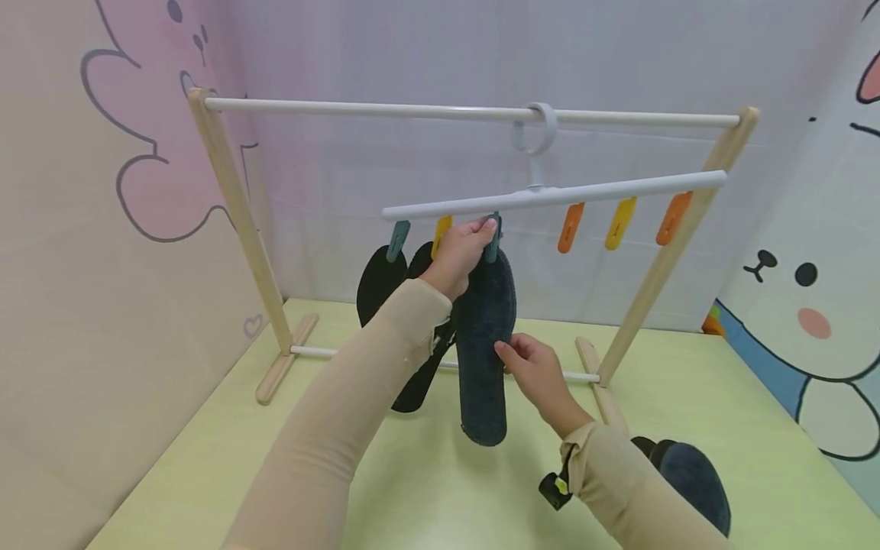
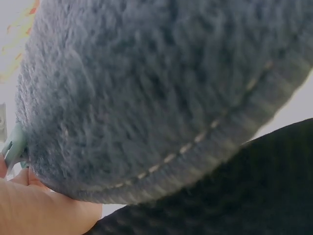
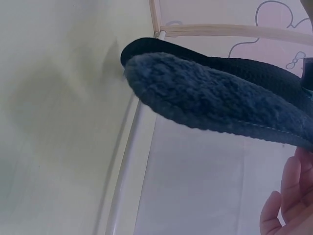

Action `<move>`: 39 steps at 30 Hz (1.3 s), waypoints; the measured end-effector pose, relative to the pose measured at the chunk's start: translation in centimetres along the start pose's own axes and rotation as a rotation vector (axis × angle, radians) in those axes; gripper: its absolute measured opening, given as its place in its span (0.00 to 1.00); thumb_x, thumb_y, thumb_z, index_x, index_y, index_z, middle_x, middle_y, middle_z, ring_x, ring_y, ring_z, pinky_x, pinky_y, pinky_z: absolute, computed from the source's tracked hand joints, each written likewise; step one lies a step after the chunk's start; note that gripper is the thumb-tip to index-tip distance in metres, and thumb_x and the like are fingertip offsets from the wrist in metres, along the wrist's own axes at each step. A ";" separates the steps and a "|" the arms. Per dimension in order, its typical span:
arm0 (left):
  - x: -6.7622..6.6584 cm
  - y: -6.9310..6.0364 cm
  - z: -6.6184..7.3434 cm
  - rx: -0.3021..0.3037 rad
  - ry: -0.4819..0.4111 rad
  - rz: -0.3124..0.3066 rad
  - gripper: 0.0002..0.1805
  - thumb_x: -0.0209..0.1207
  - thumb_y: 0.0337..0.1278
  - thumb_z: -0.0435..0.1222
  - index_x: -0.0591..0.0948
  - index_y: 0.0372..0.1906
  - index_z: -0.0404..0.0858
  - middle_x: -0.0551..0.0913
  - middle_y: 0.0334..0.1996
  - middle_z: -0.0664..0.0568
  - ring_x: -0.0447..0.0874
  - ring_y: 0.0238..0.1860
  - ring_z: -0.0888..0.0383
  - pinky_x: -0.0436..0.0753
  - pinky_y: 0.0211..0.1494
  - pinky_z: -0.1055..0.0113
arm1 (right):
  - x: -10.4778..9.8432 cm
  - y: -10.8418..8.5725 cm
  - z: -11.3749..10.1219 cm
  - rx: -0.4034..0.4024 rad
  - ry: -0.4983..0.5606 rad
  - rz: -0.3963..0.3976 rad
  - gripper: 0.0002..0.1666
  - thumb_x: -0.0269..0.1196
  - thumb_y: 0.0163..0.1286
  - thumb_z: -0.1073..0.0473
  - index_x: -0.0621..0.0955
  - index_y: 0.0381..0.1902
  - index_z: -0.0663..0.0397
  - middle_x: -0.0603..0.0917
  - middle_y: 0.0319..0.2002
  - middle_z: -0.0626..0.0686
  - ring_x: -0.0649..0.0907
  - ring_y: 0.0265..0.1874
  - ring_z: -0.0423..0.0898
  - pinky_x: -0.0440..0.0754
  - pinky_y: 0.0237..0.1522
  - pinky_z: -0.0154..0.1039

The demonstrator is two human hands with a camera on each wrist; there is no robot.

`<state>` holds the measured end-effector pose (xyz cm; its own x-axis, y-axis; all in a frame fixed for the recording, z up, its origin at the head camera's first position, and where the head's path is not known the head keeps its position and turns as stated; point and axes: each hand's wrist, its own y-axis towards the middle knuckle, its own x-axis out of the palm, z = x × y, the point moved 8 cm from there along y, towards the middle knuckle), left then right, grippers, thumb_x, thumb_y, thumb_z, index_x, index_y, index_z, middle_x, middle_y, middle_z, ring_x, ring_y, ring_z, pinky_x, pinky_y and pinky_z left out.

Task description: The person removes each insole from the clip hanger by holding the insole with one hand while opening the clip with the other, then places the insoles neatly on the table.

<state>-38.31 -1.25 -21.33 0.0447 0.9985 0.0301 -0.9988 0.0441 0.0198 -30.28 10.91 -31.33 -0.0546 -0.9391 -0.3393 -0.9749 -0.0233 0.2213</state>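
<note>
A dark blue-grey fleece insole (image 1: 486, 344) hangs from the white hanger (image 1: 598, 189) under a green clip (image 1: 492, 243). My left hand (image 1: 457, 256) pinches that clip at the insole's top; the left wrist view shows fingertips on the clip (image 2: 17, 144) beside the fleece. Lower down, my right hand (image 1: 543, 378) pinches the insole's right edge between thumb and fingers. Left of it hang black insoles (image 1: 378, 283), one under another green clip (image 1: 397, 241), one by a yellow clip (image 1: 440, 235) and partly hidden behind my left arm.
The hanger hooks over the top bar (image 1: 385, 111) of a wooden-legged rack and tilts, left end lower. Orange clips (image 1: 571, 228) and a yellow clip (image 1: 621, 223) hang on its right half. More insoles (image 1: 694, 481) lie on the pale table (image 1: 186, 473), near my right sleeve.
</note>
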 end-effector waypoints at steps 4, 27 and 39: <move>0.2 0.0 0.0 0.011 -0.011 0.028 0.20 0.52 0.69 0.42 0.80 0.57 0.35 0.80 0.55 0.49 0.70 0.62 0.53 0.61 0.69 0.54 | -0.1 0.3 -0.3 -0.022 0.009 0.022 0.13 0.59 0.70 0.63 0.77 0.27 0.67 0.75 0.19 0.49 0.75 0.24 0.45 0.70 0.26 0.34; 0.0 0.1 -0.1 -0.019 -0.001 0.067 0.19 0.53 0.69 0.43 0.80 0.58 0.38 0.83 0.50 0.50 0.72 0.57 0.53 0.60 0.69 0.52 | -1.1 0.6 -0.5 -0.025 -0.049 0.021 0.12 0.60 0.70 0.62 0.79 0.29 0.68 0.77 0.20 0.51 0.76 0.23 0.43 0.72 0.29 0.35; 0.2 0.2 0.0 -0.015 -0.007 0.072 0.19 0.54 0.68 0.43 0.80 0.57 0.37 0.83 0.48 0.49 0.72 0.53 0.54 0.63 0.67 0.53 | -1.3 0.5 -0.3 -0.023 -0.070 0.030 0.11 0.60 0.69 0.63 0.79 0.30 0.68 0.76 0.19 0.49 0.76 0.22 0.42 0.71 0.27 0.34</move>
<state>-38.52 -1.08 -21.32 -0.0275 0.9989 0.0383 -0.9996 -0.0277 0.0024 -30.64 12.00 -30.55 -0.0994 -0.9134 -0.3947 -0.9674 -0.0042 0.2533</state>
